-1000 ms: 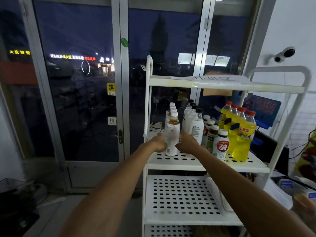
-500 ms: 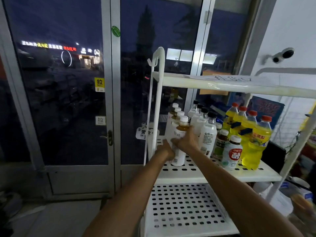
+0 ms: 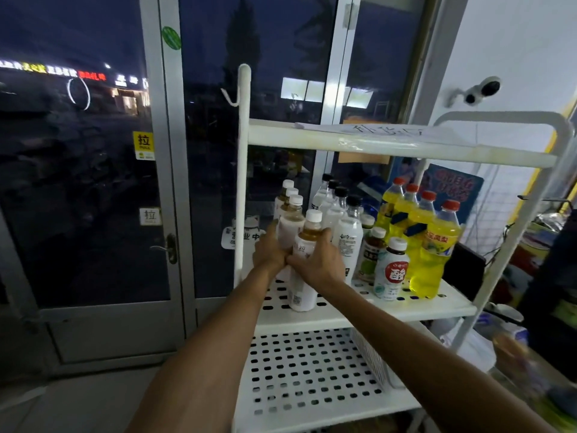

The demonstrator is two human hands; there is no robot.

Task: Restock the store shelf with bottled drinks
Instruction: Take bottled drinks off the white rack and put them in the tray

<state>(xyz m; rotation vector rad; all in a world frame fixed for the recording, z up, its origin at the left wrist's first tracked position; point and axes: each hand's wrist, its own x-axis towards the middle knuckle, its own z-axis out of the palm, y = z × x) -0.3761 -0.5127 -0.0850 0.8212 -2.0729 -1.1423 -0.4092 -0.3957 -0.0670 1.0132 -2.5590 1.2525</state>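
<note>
On the rack's [image 3: 343, 317] middle shelf, centre frame, 4 yellow bottles [image 3: 437, 251] are lined up at right, 4 black-capped bottles [image 3: 348, 239] beside them, and 4 white-capped bottles [image 3: 290, 226] leftmost. The front bottle [image 3: 304, 295] of these, standing near the shelf edge, is gripped between the left hand [image 3: 268, 254] and right hand [image 3: 315, 264].

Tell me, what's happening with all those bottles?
A person is filling the white perforated metal shelf. Their right hand grips a white-capped, white-labelled bottle of brown drink standing at the shelf's front left; their left hand holds a like bottle just behind. Black-capped white bottles and red-capped yellow ones stand alongside.
</note>
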